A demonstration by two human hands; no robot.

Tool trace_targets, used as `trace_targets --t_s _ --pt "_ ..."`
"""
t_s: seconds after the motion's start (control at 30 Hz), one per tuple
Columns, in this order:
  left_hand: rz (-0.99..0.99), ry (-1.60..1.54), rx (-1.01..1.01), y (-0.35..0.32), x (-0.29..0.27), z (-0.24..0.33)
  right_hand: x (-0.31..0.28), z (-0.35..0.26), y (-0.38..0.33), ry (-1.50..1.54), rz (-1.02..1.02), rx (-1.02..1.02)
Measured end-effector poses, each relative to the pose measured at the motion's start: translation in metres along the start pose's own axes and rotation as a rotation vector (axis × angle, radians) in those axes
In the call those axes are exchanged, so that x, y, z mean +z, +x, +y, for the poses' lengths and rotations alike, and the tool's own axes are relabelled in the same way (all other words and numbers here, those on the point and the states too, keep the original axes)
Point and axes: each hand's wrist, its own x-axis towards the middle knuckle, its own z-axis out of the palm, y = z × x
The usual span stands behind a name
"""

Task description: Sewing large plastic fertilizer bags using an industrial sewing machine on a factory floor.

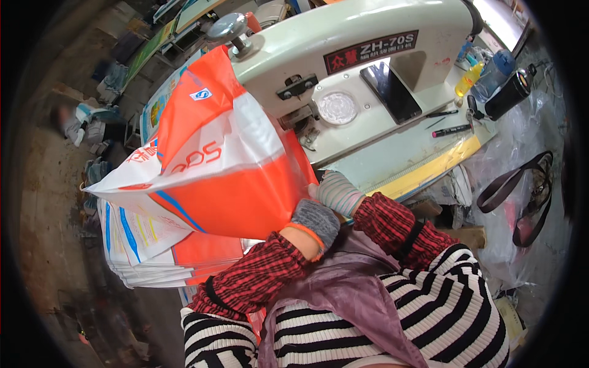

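A large red, white and orange woven bag [245, 199] spreads out in front of me, its right edge reaching the sewing head of a cream industrial sewing machine [264, 64]. At the bag's near right edge, my left hand [318, 222], in a dark grey glove with an orange cuff, is closed on the bag; its fingertips are hidden. Just beyond it, my right hand [339, 194], in a pale striped glove, pinches the same edge close to the needle area. Below the bag lies a stack of similar printed bags [144, 270].
A black phone [391, 92] rests on the machine bed by a round metal cover [337, 108]. Pens [451, 130], a yellow bottle [469, 78] and a black flask [510, 92] are at the right end. A dark strap [521, 196] lies over clear plastic. Another person [92, 122] is far left.
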Motion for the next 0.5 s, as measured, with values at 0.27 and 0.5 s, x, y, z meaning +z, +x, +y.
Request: trace_targets --t_s 0.27,0.5 --pt "0.358 -0.254 -0.320 0.011 0.032 -0.103 -0.047 -0.009 0.017 0.919 -0.182 0.583" --pt "0.060 -0.302 -0.512 0.033 0.023 -0.115 -0.071 -0.040 -0.010 1.033 0.316 0.286"
